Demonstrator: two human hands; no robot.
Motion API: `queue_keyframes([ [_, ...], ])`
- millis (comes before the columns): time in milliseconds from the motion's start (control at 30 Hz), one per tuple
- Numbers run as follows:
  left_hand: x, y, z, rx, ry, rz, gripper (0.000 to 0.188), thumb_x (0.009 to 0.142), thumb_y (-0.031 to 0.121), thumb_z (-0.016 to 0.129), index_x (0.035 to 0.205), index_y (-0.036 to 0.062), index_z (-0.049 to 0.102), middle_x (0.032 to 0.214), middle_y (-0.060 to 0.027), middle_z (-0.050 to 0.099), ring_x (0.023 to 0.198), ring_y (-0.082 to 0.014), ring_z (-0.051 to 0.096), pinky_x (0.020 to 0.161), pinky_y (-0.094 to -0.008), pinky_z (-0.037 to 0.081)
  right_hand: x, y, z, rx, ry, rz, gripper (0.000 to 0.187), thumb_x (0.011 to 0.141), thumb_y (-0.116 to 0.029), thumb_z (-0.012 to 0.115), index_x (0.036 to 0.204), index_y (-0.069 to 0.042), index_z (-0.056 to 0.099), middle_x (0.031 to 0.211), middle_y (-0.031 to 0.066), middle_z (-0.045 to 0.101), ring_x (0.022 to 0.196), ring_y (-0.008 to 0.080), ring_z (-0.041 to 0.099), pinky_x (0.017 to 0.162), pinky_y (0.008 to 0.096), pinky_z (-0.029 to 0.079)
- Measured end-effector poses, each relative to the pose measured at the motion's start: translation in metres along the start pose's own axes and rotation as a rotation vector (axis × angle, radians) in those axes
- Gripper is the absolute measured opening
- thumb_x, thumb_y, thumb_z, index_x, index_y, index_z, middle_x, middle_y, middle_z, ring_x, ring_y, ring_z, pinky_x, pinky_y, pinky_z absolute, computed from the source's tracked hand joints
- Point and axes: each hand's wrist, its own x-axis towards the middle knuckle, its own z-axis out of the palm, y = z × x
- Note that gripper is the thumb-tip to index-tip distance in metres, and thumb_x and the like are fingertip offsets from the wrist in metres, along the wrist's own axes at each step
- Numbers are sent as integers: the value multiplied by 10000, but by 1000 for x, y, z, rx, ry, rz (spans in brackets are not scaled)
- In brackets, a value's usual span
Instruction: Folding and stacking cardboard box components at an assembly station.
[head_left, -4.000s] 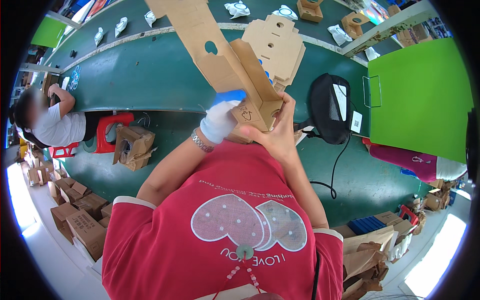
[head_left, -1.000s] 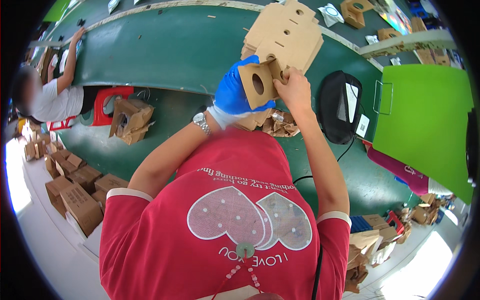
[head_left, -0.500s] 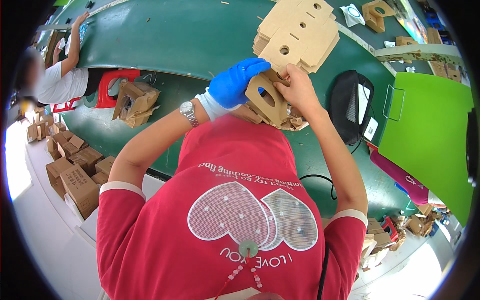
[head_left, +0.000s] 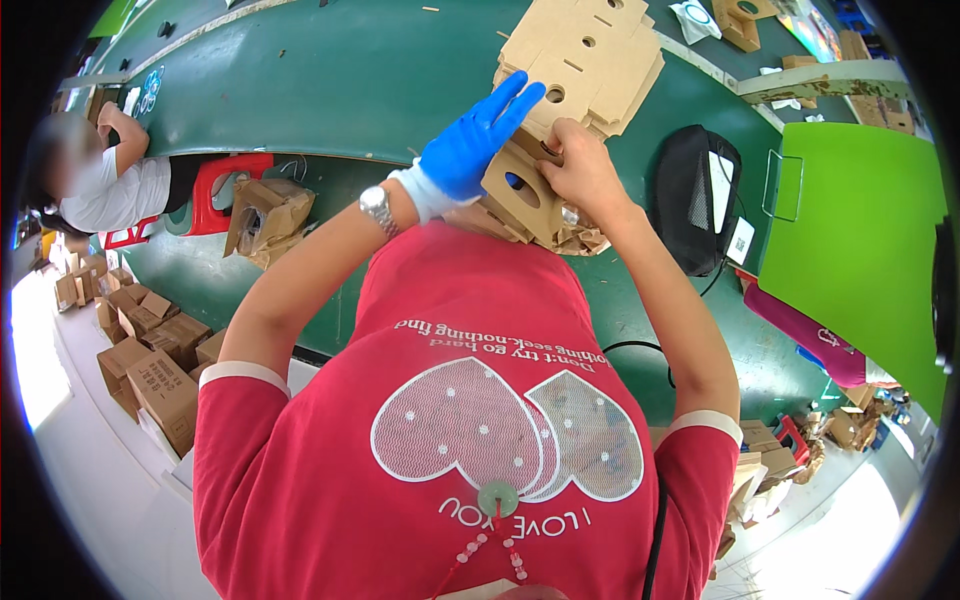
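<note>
A folded brown cardboard insert (head_left: 527, 207) with a large oval hole sits at the table's near edge, just above my waist. My left hand (head_left: 462, 158), in a blue glove, is at its left side. Two gloved fingers stretch out over the flat cardboard stack, and blue glove shows through the oval hole, so part of the hand is behind that panel. My bare right hand (head_left: 585, 172) is closed on the insert's upper right edge, its fingertips partly hidden. Directly beyond lies the stack of flat die-cut cardboard sheets (head_left: 540, 50) with round holes.
A black mesh bag (head_left: 690, 195) lies right of my right forearm, with a cable. Farther right is a bright green board (head_left: 850, 240). An opened carton (head_left: 268, 215) and a red stool (head_left: 215, 195) are at left, near a seated person (head_left: 110, 175). Several cartons (head_left: 160, 385) stand on the floor.
My left fingers have lifted off the insert's top edge and stretched out, and blue now shows in the oval hole. My right hand keeps its grip. The person at left has lowered an arm.
</note>
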Motion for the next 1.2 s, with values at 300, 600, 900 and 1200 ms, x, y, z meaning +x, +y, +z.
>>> queue_keyframes([
  [300, 17, -40, 13, 93, -141, 137, 366, 737, 217, 794, 1041, 135, 607, 975, -87, 621, 939, -332, 606, 798, -411, 513, -56, 5, -32, 1027, -136, 307, 456, 890, -298, 669, 1242, -18, 597, 1248, 129, 589, 1328, 215, 449, 1152, 380, 335],
  [600, 26, -37, 20, 75, -263, -12, 339, 705, 151, 782, 998, 125, 613, 964, -100, 620, 937, -349, 611, 784, -419, 527, -37, 4, 30, 204, 405, 103, 359, 678, -29, 747, 1025, -20, 653, 956, 130, 638, 939, 316, 611, 847, 367, 486],
  [900, 21, -19, -16, -414, -65, -364, 587, 739, 206, 823, 1245, 77, 556, 1125, -122, 620, 1047, -289, 618, 889, -367, 507, -11, -31, -13, 378, 474, 325, 168, 736, -28, 741, 885, -4, 667, 831, 87, 646, 770, 178, 620, 705, 310, 495],
  [1200, 115, -102, -61, -1074, 87, -916, 377, 895, 170, 707, 1234, 39, 605, 1178, -65, 648, 1059, -234, 650, 822, -447, 582, 14, -31, -30, 982, 647, 466, 656, 908, -302, 724, 1342, 104, 447, 1323, 237, 527, 1242, 297, 530, 1082, 384, 413],
])
